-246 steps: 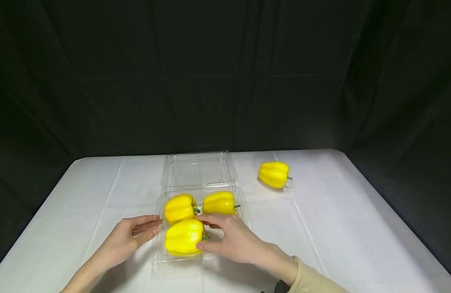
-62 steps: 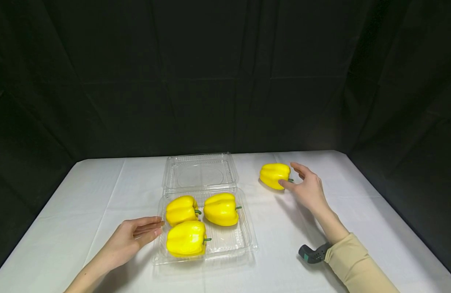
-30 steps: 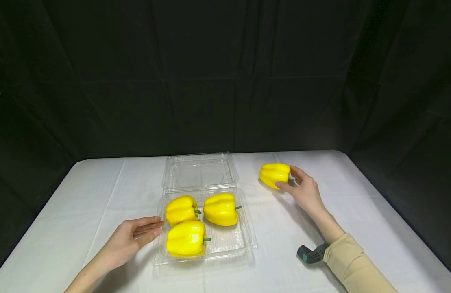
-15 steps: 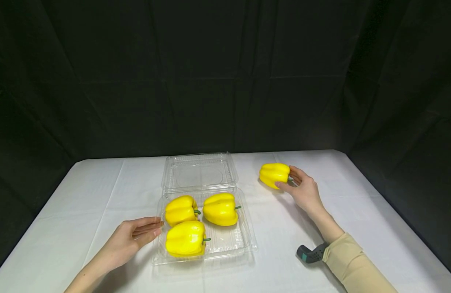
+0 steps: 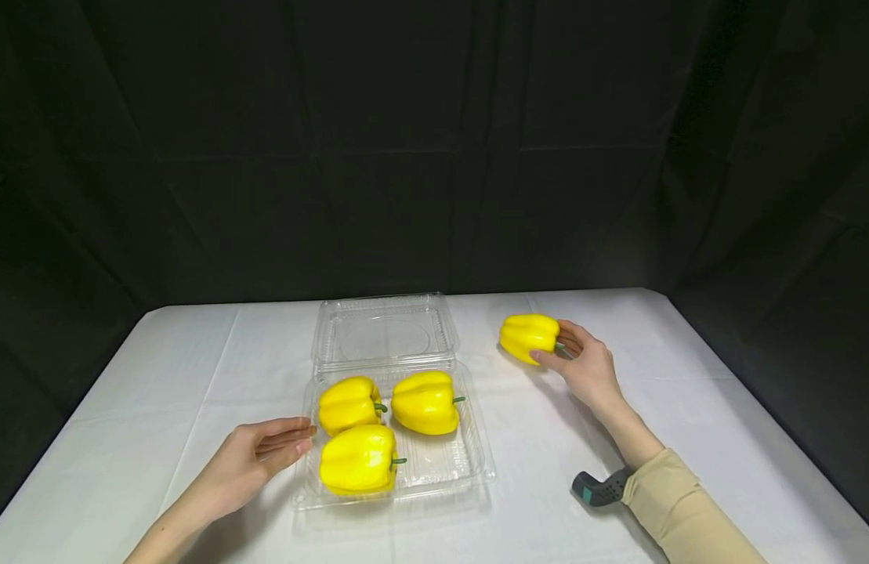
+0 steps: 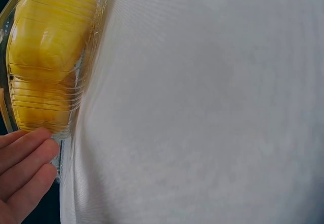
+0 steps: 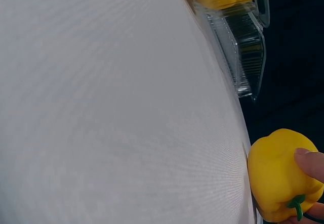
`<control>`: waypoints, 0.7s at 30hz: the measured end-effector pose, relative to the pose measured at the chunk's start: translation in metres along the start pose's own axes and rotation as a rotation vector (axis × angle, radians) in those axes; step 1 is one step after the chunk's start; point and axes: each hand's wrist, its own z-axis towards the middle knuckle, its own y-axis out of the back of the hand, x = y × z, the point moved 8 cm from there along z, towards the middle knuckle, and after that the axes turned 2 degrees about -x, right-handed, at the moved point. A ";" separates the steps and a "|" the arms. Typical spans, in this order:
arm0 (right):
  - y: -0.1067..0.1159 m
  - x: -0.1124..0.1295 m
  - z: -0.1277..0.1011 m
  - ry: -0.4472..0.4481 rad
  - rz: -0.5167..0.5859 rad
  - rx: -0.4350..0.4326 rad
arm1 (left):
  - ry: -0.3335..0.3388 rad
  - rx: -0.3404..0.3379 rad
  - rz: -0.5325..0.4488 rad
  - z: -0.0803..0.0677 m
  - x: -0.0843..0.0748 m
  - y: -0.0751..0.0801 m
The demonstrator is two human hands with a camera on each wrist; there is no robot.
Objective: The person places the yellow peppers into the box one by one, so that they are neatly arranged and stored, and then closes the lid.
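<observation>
My right hand (image 5: pixel 582 368) grips a yellow bell pepper (image 5: pixel 527 338) at its stem end, at the back right of the table. Thumb on one side and fingers on the other show in the right wrist view, with the green stem (image 7: pixel 297 206) between them. The pepper rests on the cloth. At the left, my left hand (image 5: pixel 254 462) touches the side of a clear plastic container (image 5: pixel 441 470) with its fingertips, fingers nearly straight. Inside lie three more yellow bell peppers: one back left (image 5: pixel 348 403), one back right (image 5: pixel 423 403), one front left (image 5: pixel 356 460).
The container's hinged lid (image 5: pixel 385 333) lies open behind its base. A white cloth (image 5: pixel 547 486) covers the table, and black curtains (image 5: pixel 434 157) stand behind and at both sides. A dark wrist device (image 5: pixel 599 489) hangs at the right sleeve (image 5: pixel 688 509).
My right hand has gone from the peppers in the container to the loose pepper at the back right and closed on it. My left hand has stayed at the container's side.
</observation>
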 end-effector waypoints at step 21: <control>0.003 0.000 -0.009 -0.020 0.038 -0.041 | -0.023 0.015 -0.021 0.000 0.000 0.000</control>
